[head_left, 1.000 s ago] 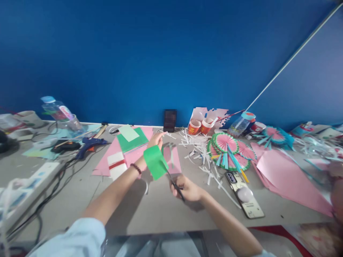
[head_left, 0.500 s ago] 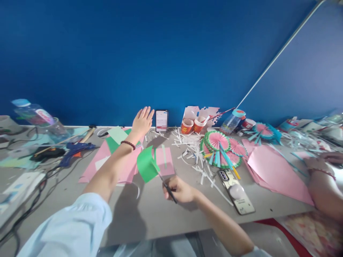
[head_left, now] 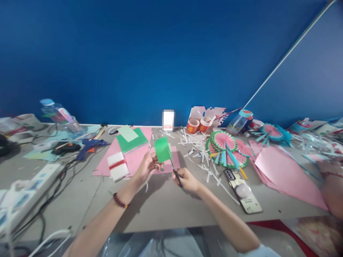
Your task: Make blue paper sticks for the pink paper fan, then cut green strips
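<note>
My right hand [head_left: 187, 180] is closed round the black handles of a pair of scissors [head_left: 177, 177], whose blades point up and away across the green paper. The small curled sheet of green paper [head_left: 162, 150] stands above a pink sheet [head_left: 175, 157], its right side against the blades. At the paper's lower left edge, my left hand [head_left: 148, 165] has its fingers curled and closed on it; the exact contact is partly hidden. A dark beaded bracelet [head_left: 120, 200] circles my left wrist.
Green sheets [head_left: 132, 140] and a white packet with a red band [head_left: 118, 166] lie on pink paper to the left. Beyond are a glue gun [head_left: 92, 144] and a power strip [head_left: 29, 192]. White paper strips [head_left: 198, 150], paper fans [head_left: 225, 144] and a phone [head_left: 243, 192] lie right.
My left hand has come down from beside the upright phone at the wall to the green paper, its spread fingers now curled. My right hand still holds the scissors at the paper.
</note>
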`<act>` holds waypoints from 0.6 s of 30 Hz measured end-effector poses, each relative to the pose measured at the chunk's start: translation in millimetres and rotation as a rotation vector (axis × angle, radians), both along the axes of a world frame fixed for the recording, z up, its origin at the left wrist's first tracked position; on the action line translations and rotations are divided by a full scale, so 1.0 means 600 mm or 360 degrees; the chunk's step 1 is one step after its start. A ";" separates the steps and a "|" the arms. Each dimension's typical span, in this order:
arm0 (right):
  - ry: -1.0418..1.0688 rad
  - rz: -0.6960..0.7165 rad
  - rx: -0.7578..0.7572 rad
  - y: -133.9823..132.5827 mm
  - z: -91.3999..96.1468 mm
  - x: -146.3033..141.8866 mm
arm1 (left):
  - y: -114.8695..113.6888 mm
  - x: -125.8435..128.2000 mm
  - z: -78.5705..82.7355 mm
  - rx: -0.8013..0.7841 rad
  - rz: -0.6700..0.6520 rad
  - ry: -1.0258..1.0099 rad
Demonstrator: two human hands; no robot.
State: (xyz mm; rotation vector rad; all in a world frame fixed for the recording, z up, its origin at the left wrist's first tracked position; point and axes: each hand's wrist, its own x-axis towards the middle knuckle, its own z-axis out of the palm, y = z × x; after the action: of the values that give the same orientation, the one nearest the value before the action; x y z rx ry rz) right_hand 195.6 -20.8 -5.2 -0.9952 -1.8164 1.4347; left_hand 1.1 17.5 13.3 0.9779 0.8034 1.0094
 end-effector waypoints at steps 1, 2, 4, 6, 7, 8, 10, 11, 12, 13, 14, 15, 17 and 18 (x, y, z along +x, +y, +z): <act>-0.0010 0.0018 -0.0021 0.000 -0.002 -0.001 | -0.007 0.004 -0.003 0.0006 0.0072 -0.0019; -0.0021 0.0036 -0.0041 0.001 -0.004 -0.001 | -0.010 0.008 -0.006 0.0019 0.0182 -0.0054; -0.0051 0.0075 -0.0071 0.001 -0.009 -0.002 | -0.007 0.011 -0.012 0.0061 0.0388 -0.0168; -0.0087 0.0105 -0.0096 0.000 -0.013 -0.004 | 0.001 0.009 -0.018 0.0113 0.0472 -0.0239; -0.0103 0.0113 -0.0111 0.000 -0.014 -0.005 | 0.004 0.007 -0.022 0.0134 0.0490 -0.0253; -0.0120 0.0117 -0.0123 0.000 -0.016 -0.006 | 0.006 0.004 -0.024 0.0145 0.0506 -0.0250; -0.0142 0.0129 -0.0142 0.000 -0.020 -0.008 | 0.008 -0.003 -0.028 0.0151 0.0567 -0.0226; -0.0146 0.0133 -0.0149 0.001 -0.022 -0.008 | 0.008 -0.005 -0.029 0.0156 0.0607 -0.0211; -0.0148 0.0134 -0.0159 0.001 -0.024 -0.009 | 0.007 -0.008 -0.029 0.0162 0.0642 -0.0193; -0.0149 0.0133 -0.0175 0.001 -0.027 -0.009 | 0.006 -0.009 -0.029 0.0173 0.0671 -0.0174; -0.0149 0.0131 -0.0199 0.002 -0.030 -0.010 | 0.005 -0.010 -0.028 0.0189 0.0691 -0.0158; -0.0145 0.0126 -0.0226 0.002 -0.032 -0.010 | 0.004 -0.010 -0.028 0.0207 0.0703 -0.0143; -0.0124 0.0120 -0.0273 0.003 -0.035 -0.009 | 0.003 -0.009 -0.028 0.0240 0.0703 -0.0107; -0.0103 0.0122 -0.0286 0.004 -0.035 -0.009 | 0.003 -0.009 -0.028 0.0256 0.0697 -0.0094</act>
State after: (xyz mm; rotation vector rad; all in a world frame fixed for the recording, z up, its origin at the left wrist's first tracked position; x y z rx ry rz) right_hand 190.4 -18.6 -26.2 -1.0822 -1.8131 1.6538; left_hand -4.4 19.3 -3.8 0.9218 0.9190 1.4922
